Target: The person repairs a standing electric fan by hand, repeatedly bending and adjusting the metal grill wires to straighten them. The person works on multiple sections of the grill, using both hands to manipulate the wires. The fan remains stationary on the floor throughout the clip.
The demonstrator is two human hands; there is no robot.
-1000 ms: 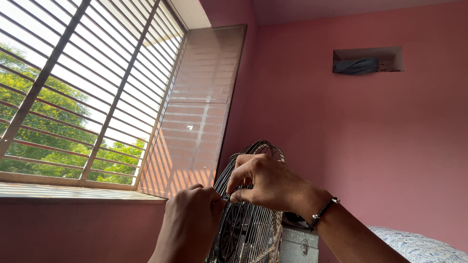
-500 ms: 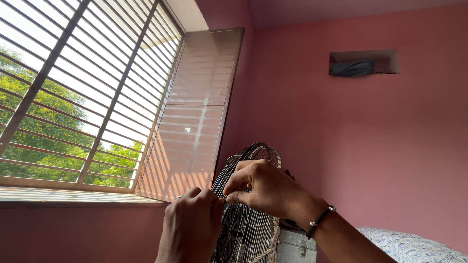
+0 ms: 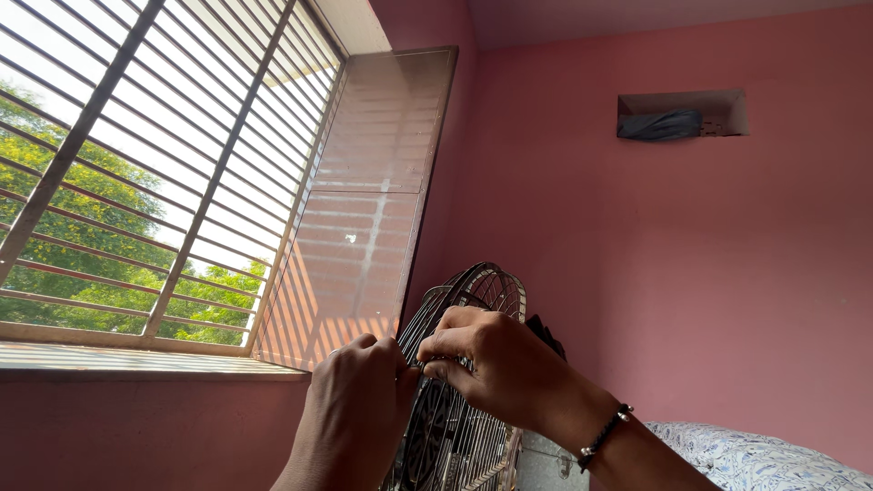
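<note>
While both hands meet at the rim of the fan guard (image 3: 468, 364), I judge the work on its wire cage to be partway through: the cage sits in place on the fan, and I cannot see any clip or fastener clearly enough to say whether it is being opened or closed. My left hand (image 3: 359, 414) is curled at the near edge of the guard, fingers bent in narrow against the wires; my right hand (image 3: 496, 364), with a dark beaded bracelet (image 3: 605, 435) at the wrist, pinches the rim between thumb and fingertips, so both are closed on the guard. What the fingertips grip exactly is hidden behind the knuckles.

I see the guard as a round cage of thin shiny metal wires, seen nearly edge-on, with a dark hub behind it. It stands low in the middle of my view, below the window (image 3: 164, 182), in front of the pink wall (image 3: 682, 273), with a patterned bed cover (image 3: 764, 459) to its right.
</note>
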